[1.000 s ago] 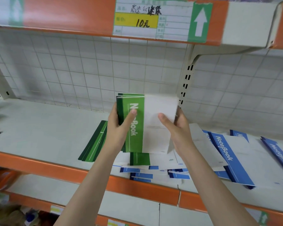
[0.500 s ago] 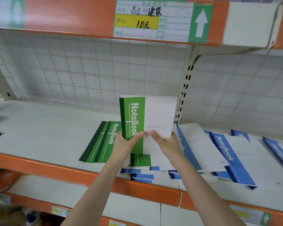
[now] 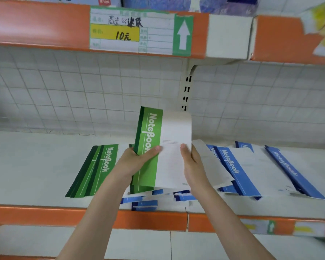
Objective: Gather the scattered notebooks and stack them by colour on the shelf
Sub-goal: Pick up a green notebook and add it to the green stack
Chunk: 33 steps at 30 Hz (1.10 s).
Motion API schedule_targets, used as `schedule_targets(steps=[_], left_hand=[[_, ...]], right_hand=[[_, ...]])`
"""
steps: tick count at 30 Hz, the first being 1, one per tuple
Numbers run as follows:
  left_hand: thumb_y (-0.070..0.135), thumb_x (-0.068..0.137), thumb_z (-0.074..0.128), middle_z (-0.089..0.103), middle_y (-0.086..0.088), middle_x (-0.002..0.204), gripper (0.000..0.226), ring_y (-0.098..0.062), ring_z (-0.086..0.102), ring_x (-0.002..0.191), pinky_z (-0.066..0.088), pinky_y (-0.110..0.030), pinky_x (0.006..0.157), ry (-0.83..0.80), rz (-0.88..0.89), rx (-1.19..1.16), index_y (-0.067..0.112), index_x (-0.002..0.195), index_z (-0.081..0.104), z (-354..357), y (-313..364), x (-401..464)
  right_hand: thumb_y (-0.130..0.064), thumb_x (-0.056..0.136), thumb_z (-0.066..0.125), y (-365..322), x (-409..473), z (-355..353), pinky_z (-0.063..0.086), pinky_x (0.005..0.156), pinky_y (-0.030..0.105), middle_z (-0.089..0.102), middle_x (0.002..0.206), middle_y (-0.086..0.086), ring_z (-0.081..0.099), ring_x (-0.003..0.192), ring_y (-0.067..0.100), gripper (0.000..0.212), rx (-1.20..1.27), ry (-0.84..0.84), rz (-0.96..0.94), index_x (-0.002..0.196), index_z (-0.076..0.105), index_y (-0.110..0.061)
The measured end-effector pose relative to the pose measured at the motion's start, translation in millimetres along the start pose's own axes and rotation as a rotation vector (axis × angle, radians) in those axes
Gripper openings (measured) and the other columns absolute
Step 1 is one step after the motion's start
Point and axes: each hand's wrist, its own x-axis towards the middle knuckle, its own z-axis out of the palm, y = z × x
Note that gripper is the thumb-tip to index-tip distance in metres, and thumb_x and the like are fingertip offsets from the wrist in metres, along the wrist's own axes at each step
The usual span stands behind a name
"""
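Green notebook (image 3: 154,147) front and centre, held nearly upright above the shelf (image 3: 30,166), its green band with the white "NoteBook" lettering on the left and the white cover on the right. It leans a touch to the right at the top. Both hands are on it: the left hand (image 3: 133,162) wraps the green spine edge, thumb laid across the front of the cover, and the right hand (image 3: 192,166) clamps the white edge, thumb pressed on the front, fingers hidden behind. So each grip is closed on that same notebook, one on each side.

Just below its bottom edge, more green shows from a notebook lying flat under it, and beneath that a jumble of blue notebooks (image 3: 144,202) sits at the front lip of the shelf. To the left, lying flat and fanned a little, is a green pile (image 3: 94,169), close beside the left wrist. To the right, blue-banded notebooks (image 3: 233,166) sprawl overlapping across the shelf, with another blue one (image 3: 293,171) further right, at an angle.

Behind it all, a white wire grid (image 3: 83,94) backs the shelf. Overhead, an orange shelf edge carries a price label (image 3: 131,31) with a yellow patch reading 10 and a green panel with a white arrow pointing up.
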Motion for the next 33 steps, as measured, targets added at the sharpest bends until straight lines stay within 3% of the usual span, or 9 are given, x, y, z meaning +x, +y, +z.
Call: schedule_targets(steps=[3, 7, 9, 11, 15, 18, 22, 30, 33], left_hand=[[0.064, 0.066, 0.068, 0.059, 0.027, 0.061, 0.036, 0.012, 0.052, 0.057, 0.038, -0.009, 0.045, -0.117, 0.068, -0.005, 0.034, 0.077, 0.054, 22.1, 6.6, -2.7], [0.054, 0.094, 0.042, 0.057, 0.021, 0.106, 0.034, -0.003, 0.056, 0.095, 0.045, -0.02, 0.081, -0.193, 0.175, -0.032, 0.03, 0.117, 0.048, 58.0, 8.9, -2.0], [0.042, 0.1, 0.036, 0.062, 0.015, 0.112, 0.018, -0.003, 0.064, 0.094, 0.052, -0.023, 0.077, -0.299, 0.21, -0.044, 0.035, 0.11, 0.05, 77.5, 8.2, -5.1], [0.035, 0.102, 0.035, 0.065, 0.016, 0.1, 0.016, -0.004, 0.067, 0.084, 0.052, -0.022, 0.064, -0.39, 0.225, -0.046, 0.038, 0.098, 0.051, 101.4, 9.9, -13.8], [0.032, 0.101, 0.036, 0.061, 0.014, 0.095, 0.015, -0.006, 0.062, 0.087, 0.05, -0.03, 0.078, -0.523, 0.234, -0.007, 0.032, 0.092, 0.049, 167.9, 7.2, -39.8], [0.027, 0.1, 0.039, 0.059, 0.011, 0.084, 0.018, 0.004, 0.06, 0.065, 0.046, -0.015, 0.055, -0.652, 0.242, -0.007, 0.029, 0.085, 0.049, 222.4, 5.6, -72.2], [0.03, 0.099, 0.041, 0.065, -0.013, 0.102, 0.018, -0.023, 0.067, 0.088, 0.054, -0.036, 0.071, -0.892, 0.184, -0.003, 0.016, 0.105, 0.052, 293.5, 7.3, -125.0], [0.025, 0.098, 0.043, 0.067, 0.001, 0.087, 0.013, -0.008, 0.069, 0.066, 0.049, -0.024, 0.051, -1.186, 0.188, 0.019, 0.021, 0.103, 0.054, 421.9, -7.8, -235.2], [0.022, 0.098, 0.041, 0.067, -0.007, 0.092, 0.017, -0.021, 0.067, 0.077, 0.053, -0.033, 0.065, -1.265, 0.179, 0.062, 0.019, 0.108, 0.055, 466.2, -12.2, -274.6]], right_hand=[[-0.037, 0.101, 0.038, -4.7, -10.4, -21.5, 0.044, 0.065, 0.004, 0.061, 0.101, -0.028, 0.057, 0.088, -0.016, 0.017, -0.013, 0.107, 0.043, 0.112, 0.052, -0.036], [-0.038, 0.101, 0.04, -9.9, -27.1, -61.1, 0.037, 0.068, 0.009, 0.051, 0.092, -0.028, 0.048, 0.078, -0.012, 0.017, -0.024, 0.291, 0.121, 0.115, 0.048, -0.036], [-0.033, 0.101, 0.041, -10.7, -41.3, -83.1, 0.039, 0.06, 0.007, 0.056, 0.093, -0.018, 0.049, 0.08, -0.002, 0.02, -0.046, 0.4, 0.143, 0.116, 0.053, -0.028], [-0.029, 0.101, 0.042, -13.0, -64.6, -103.0, 0.04, 0.048, 0.003, 0.058, 0.081, -0.02, 0.054, 0.074, -0.002, 0.014, -0.066, 0.523, 0.147, 0.105, 0.055, -0.026], [-0.03, 0.101, 0.042, -16.9, -120.8, -148.8, 0.048, 0.058, 0.017, 0.065, 0.087, -0.005, 0.061, 0.078, 0.011, 0.023, -0.054, 0.714, 0.253, 0.108, 0.06, -0.018], [-0.029, 0.1, 0.044, -23.8, -172.2, -185.0, 0.042, 0.044, 0.01, 0.061, 0.082, -0.003, 0.057, 0.067, 0.009, 0.017, -0.056, 0.885, 0.255, 0.102, 0.057, -0.019], [-0.028, 0.1, 0.044, -29.1, -245.4, -229.3, 0.045, 0.059, 0.023, 0.059, 0.083, 0.005, 0.056, 0.07, 0.018, 0.02, 0.018, 1.06, 0.245, 0.098, 0.059, -0.014], [-0.021, 0.099, 0.044, -29.6, -379.1, -313.4, 0.035, 0.058, 0.025, 0.053, 0.073, 0.002, 0.049, 0.066, 0.015, 0.026, -0.267, 1.462, 0.316, 0.077, 0.055, -0.012], [-0.018, 0.101, 0.038, -28.5, -421.6, -343.9, 0.034, 0.049, 0.021, 0.049, 0.068, -0.002, 0.043, 0.061, 0.009, 0.031, -0.316, 1.528, 0.323, 0.076, 0.053, -0.01]])
